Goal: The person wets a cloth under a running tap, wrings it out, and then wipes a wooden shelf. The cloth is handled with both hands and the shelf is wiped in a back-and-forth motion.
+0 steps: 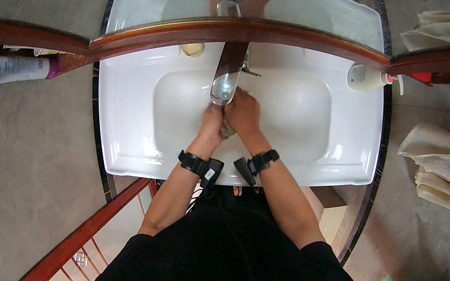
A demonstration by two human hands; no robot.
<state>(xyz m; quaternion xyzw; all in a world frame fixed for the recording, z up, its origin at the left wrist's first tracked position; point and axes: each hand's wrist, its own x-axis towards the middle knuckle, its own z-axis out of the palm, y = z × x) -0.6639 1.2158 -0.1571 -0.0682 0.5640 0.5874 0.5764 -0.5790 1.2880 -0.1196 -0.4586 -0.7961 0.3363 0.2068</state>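
My left hand (212, 121) and my right hand (244, 111) are close together over the basin of a white ceramic washbasin (126, 142), right below the end of the chrome faucet (226, 85). Between them they clasp a small, crumpled greyish-brown cloth (227, 130); most of it is hidden by my fingers, and blur hides its exact shape. Both wrists carry black straps with small black devices. The faucet's lever (252, 72) shows beside the spout.
A wood-framed mirror (244, 27) overhangs the basin's back. A pale soap bar (192, 49) lies on the back rim, and a pump bottle (365, 78) stands at the right corner. A tube (22, 70) rests on the left shelf. Towels (444, 164) hang at right.
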